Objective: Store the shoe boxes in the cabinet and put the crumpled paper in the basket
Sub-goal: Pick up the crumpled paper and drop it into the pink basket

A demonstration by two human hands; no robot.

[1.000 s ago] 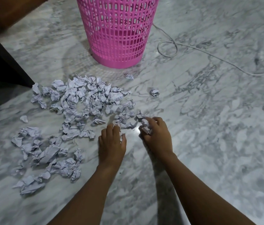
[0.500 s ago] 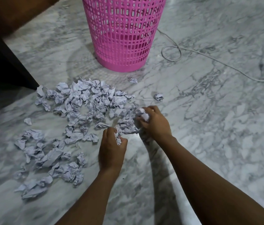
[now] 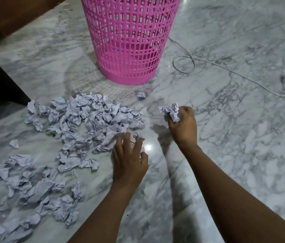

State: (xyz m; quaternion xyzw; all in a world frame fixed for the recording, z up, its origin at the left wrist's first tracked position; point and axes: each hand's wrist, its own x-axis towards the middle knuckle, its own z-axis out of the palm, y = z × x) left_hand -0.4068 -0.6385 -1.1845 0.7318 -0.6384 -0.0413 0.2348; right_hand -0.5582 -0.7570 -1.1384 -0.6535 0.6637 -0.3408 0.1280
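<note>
I see the crumpled paper (image 3: 85,123) heaped on the marble floor (image 3: 225,137), with the pink basket (image 3: 129,41) upright just beyond it; I cannot tell its contents through the lattice. The right hand (image 3: 183,127) hangs above the floor, its grip clenched round a paper wad (image 3: 170,112). The left hand (image 3: 127,160) hovers palm-down at the heap's edge, fingers spread, grip released.

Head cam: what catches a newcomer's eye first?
The pink basket stands on the marble floor, top centre. In front of it, to the left, sprawls a heap of crumpled paper. The right hand grips a paper wad right of the heap; the left hand reaches at its edge.
</note>
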